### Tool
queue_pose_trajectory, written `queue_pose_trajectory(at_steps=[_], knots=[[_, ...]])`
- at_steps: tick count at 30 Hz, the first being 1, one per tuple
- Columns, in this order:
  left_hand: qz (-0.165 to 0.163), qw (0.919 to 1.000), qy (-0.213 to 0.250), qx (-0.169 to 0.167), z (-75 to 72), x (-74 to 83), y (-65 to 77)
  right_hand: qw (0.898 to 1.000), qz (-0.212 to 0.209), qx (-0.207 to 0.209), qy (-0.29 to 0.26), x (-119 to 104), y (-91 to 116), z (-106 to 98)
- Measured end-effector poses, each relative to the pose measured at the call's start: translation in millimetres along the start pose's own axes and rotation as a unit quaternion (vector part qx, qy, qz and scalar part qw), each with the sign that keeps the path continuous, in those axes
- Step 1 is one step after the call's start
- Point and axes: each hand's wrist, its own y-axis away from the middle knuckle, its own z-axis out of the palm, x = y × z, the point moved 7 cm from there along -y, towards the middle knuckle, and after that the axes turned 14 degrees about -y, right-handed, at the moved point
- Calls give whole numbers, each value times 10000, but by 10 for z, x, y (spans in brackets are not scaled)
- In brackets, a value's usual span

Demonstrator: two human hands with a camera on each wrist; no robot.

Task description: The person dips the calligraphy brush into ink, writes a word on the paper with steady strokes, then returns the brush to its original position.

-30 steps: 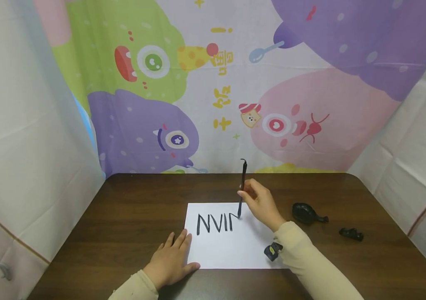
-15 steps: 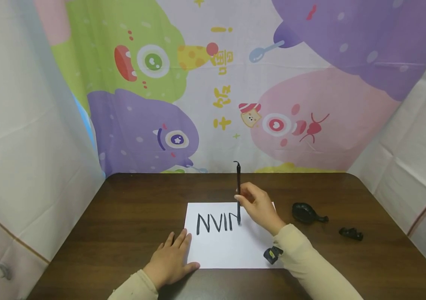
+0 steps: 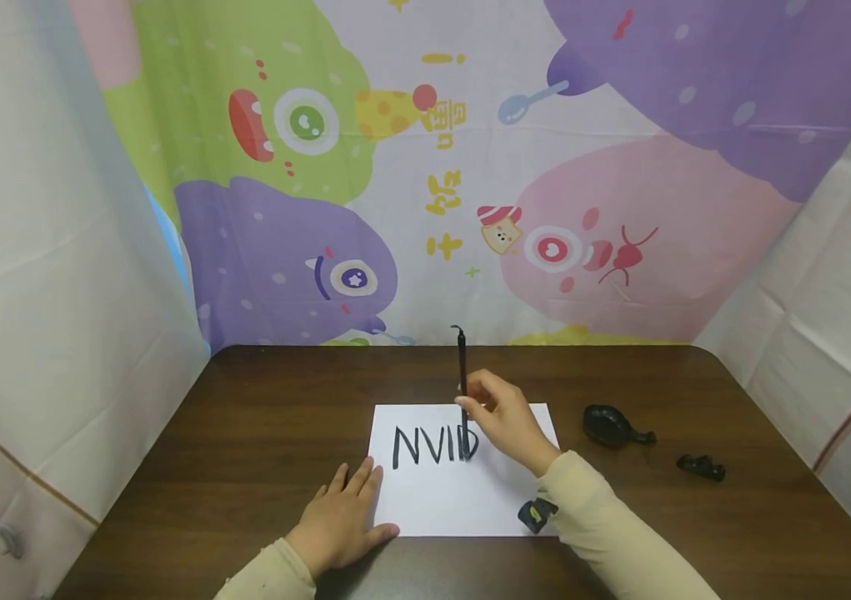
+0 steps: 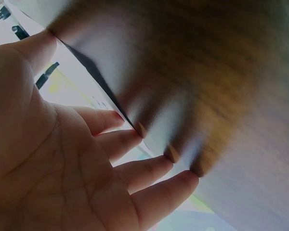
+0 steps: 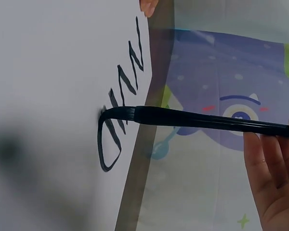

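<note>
My right hand pinches a black ink brush, held nearly upright over a white sheet of paper. In the right wrist view the bristles bend against the paper at the foot of a D-shaped stroke. Black letters reading NVID run along the sheet's upper part. My left hand lies with fingers spread at the paper's left edge, thumb and fingertips on the sheet or right beside it. The left wrist view shows its palm and straight fingers.
On the dark wooden table, right of the paper, lie a black ladle-shaped dish and a small black brush rest. A black wrist camera hangs under the right sleeve. A cartoon-printed cloth stands behind the table.
The brush moved down and then left with my right hand, drawing a curve that closes the last letter into a D. My left hand stayed in place.
</note>
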Motion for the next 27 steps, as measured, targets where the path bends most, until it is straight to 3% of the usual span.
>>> queue_pose_trajectory(at_steps=[6,11,16,19,23,27], knots=[[-9,10000,-31,-13,11,-4,-9,9999,-96,-3,-108,-16,-9,55],[-2,10000,-43,-32,14,-4,-12,9994,95,-4,-336,3,-14,48],[8,10000,-23,-41,7,1,-11,9945,351,330,-933,27,-49,-80],[11,10000,-10,-31,1,3,-8,9909,289,581,-1177,16,-75,-185],[17,10000,-12,-19,-2,5,-2,9896,163,746,-1215,15,-95,-291],[6,10000,-2,-8,-4,5,1,9897,207,872,-1115,-119,-89,-358]])
